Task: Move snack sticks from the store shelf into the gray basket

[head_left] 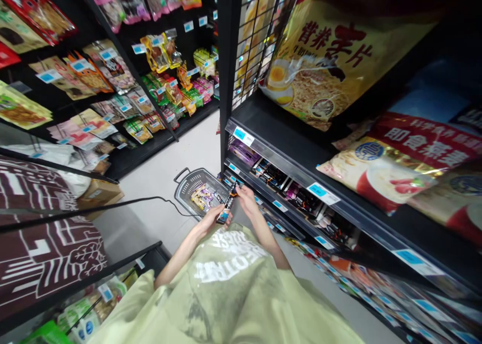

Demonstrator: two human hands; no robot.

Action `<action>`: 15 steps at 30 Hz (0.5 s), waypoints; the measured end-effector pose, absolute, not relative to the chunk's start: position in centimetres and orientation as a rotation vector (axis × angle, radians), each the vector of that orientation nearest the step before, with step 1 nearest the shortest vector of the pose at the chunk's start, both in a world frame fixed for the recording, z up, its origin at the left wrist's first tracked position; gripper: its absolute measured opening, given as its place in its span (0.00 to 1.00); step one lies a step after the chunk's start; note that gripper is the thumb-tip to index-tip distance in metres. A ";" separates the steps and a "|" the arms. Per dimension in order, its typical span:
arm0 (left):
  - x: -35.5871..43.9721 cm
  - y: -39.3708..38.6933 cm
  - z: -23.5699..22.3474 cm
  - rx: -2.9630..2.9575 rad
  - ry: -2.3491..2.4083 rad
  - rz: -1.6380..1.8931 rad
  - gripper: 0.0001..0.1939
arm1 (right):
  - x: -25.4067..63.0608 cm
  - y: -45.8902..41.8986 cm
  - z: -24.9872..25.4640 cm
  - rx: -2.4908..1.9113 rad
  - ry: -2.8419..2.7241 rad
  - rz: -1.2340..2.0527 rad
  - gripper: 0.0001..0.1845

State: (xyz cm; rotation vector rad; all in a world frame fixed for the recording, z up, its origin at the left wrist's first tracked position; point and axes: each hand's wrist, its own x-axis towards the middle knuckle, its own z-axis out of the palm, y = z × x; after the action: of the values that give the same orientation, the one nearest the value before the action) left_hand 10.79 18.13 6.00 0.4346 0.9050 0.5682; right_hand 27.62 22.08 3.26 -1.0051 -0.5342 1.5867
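Note:
Both of my hands are around a small black snack packet [228,205] with an orange and blue print, held tilted in front of my shirt. My left hand [213,218] is closed on its lower end. The upper end is pinched in the fingers of my right hand [245,197]. Below and beyond the packet, a grey plastic shopping basket [183,192] stands on the floor, its handle folded out to the far side. Several yellow and purple snack packets [204,197] lie inside it.
On my right rises a black shelf [278,128] with large bags of cereal [320,68] and oatmeal [406,153]. Boxes of small dark packets [269,175] fill a lower tier. Hanging snack bags [158,52] line the left rack. A cardboard box [98,196] sits on the floor [146,228].

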 end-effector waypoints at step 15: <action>11.3 17.7 5.8 0.565 1.061 0.772 0.24 | 28.6 20.6 3.7 -0.735 -0.379 1.919 0.18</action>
State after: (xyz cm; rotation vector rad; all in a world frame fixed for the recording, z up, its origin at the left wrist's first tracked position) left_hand 11.35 17.73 5.80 0.5655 1.0615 0.7723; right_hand 28.61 20.61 3.74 -0.7347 -0.3790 1.9193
